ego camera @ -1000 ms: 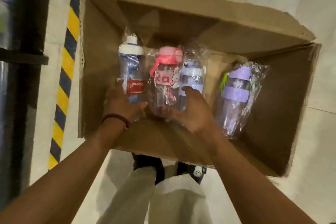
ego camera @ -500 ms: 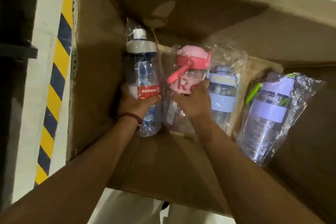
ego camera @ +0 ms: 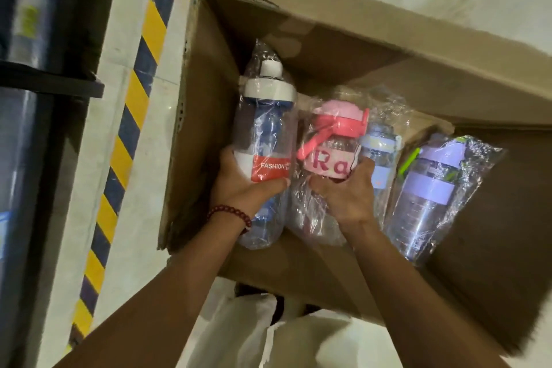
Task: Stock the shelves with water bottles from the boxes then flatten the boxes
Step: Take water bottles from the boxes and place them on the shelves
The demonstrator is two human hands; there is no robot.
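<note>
both hands reach into the cardboard box [ego camera: 343, 39] to lift bottles out for shelving. the left hand [ego camera: 242, 185] curls its grip round the blue bottle [ego camera: 265, 140], clear with a white cap and red label. the right hand [ego camera: 343, 191] seems to pinch the pink bottle [ego camera: 331, 146] by its wrapped body, perhaps also the pale blue bottle [ego camera: 378, 155]. a purple bottle [ego camera: 430, 191] lies alongside, untouched, all bagged in crinkly plastic.

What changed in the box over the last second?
The left hand closed round the blue bottle; the right hand shifted onto the pink bottle, touching the pale blue bottle. The purple bottle and cardboard box stayed put.
</note>
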